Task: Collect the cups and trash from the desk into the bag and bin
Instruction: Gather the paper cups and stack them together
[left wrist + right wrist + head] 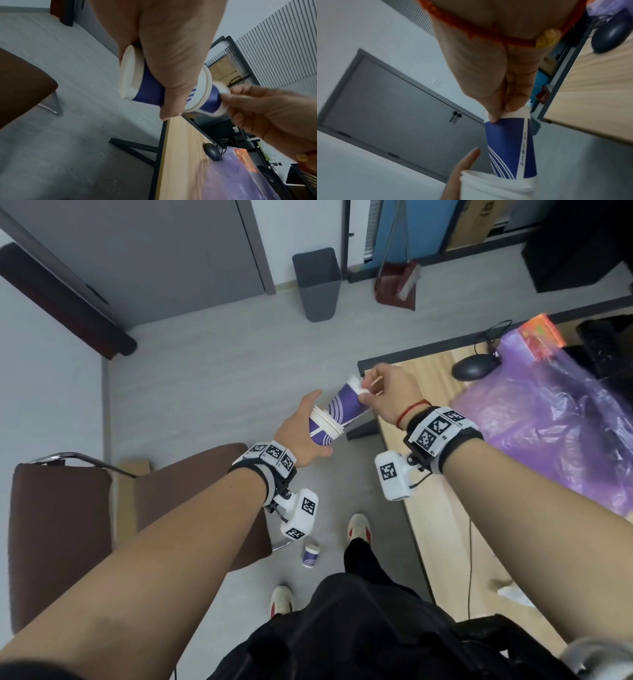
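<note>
Stray cup (pixel 311 556) lies on floor at 6 o'clock. Nested stack (pixel 322 429) is gripped by left hand (pixel 301 433); purple cup (pixel 346 405), pinched at its base by right hand (pixel 390 395), should be seated straight (rims aligned). Bag (pixel 555 419) at 2 o'clock, bin (pixel 317 285) at 12.

Bare forearms, black wristbands (pixel 442 436) with white fiducial-tag blocks, white tagged camera boxes (pixel 394 475) under each wrist. Red string bracelet (pixel 411 410) on right wrist. Black trousers, white-red shoes (pixel 359 527).

Even, soft indoor light; wide-angle bending at the edges; both wrist views dimmer and motion-blurred.
</note>
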Demonstrator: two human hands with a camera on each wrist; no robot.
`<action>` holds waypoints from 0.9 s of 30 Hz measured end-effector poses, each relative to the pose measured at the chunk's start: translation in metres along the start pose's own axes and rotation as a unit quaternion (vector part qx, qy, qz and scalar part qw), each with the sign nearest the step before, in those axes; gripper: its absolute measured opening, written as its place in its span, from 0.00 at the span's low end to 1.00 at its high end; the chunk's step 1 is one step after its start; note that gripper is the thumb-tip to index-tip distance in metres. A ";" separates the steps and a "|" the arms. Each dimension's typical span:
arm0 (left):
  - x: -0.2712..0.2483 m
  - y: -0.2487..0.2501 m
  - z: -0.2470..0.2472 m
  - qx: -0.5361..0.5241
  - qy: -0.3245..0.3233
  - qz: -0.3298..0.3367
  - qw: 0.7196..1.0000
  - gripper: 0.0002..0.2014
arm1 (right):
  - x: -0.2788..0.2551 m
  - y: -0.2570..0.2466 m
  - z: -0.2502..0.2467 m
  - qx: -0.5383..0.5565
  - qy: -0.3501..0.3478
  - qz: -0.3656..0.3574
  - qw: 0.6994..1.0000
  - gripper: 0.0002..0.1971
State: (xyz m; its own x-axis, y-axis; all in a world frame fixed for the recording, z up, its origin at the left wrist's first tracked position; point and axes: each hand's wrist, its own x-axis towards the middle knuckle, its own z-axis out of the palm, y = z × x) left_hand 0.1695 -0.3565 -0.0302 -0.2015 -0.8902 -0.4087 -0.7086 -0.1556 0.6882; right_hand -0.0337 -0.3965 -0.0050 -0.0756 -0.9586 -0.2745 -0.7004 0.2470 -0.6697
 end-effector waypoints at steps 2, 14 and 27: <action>-0.012 -0.010 -0.004 0.000 0.001 0.017 1.000 0.58 | -0.017 -0.019 0.007 0.034 -0.001 -0.031 0.999 0.09; -0.149 -0.152 -0.001 0.026 -0.034 0.024 0.999 0.45 | -0.181 -0.043 0.186 0.103 -0.177 -0.012 0.979 0.16; -0.176 -0.378 0.211 -0.028 -0.140 -0.152 0.978 0.33 | -0.203 0.192 0.408 0.000 -0.213 0.273 0.938 0.13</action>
State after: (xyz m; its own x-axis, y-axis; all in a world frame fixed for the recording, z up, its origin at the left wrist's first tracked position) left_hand 0.3303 -0.0510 -0.3452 -0.1692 -0.6487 -0.7420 -0.7284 -0.4248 0.5375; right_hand 0.1367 -0.0969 -0.3598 -0.1333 -0.5460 -0.8271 -0.6401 0.6846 -0.3488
